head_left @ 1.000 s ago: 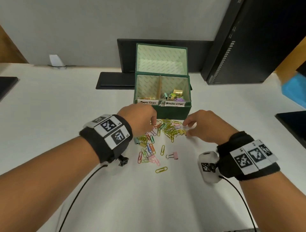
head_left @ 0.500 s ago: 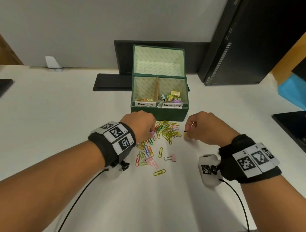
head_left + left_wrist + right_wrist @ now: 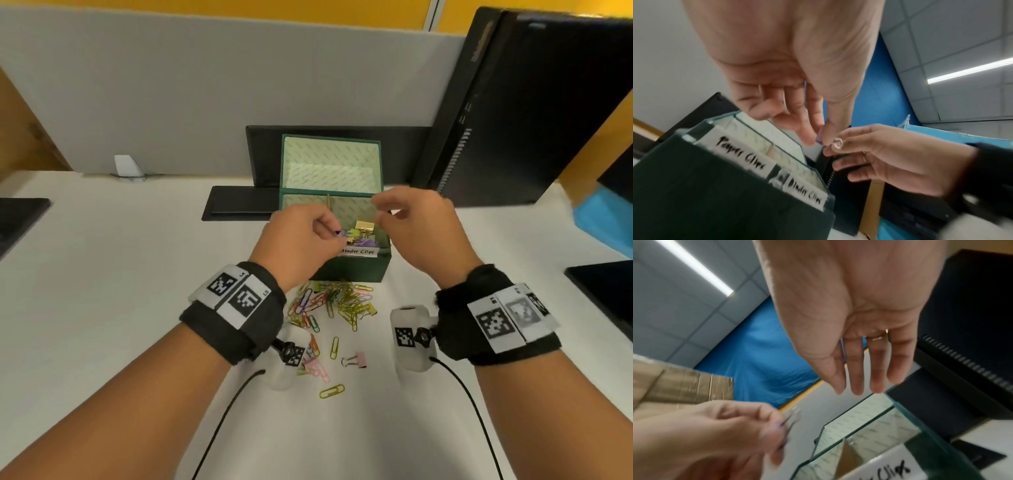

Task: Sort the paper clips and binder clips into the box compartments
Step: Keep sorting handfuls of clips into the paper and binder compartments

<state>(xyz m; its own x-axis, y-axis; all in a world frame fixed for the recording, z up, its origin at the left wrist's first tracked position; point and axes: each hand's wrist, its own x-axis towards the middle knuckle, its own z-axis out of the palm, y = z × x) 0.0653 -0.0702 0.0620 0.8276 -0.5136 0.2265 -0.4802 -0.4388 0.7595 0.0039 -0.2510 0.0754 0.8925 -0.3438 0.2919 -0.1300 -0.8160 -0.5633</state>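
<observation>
Two hands (image 3: 359, 233) over box (image 3: 352, 270), monitor (image 3: 527, 102) behind

Black fuzzy wristbands (image 3: 236, 311) with white black-patterned marker tags are worn behind both hands; white camera pods (image 3: 411, 337) and black cables (image 3: 469, 404) are attached underneath.

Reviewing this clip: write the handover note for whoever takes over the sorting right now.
Left hand: above the green box, pinching a small purple clip near the divider; the kind is too blurred to tell.
Right hand: above the binder-clip side, fingers relaxed, holding nothing.
Done: several binder clips lie in the compartment labelled Binder Clips.
Left: a pile of coloured paper clips in front of the box, a pink binder clip and loose paper clips nearer the person.
</observation>
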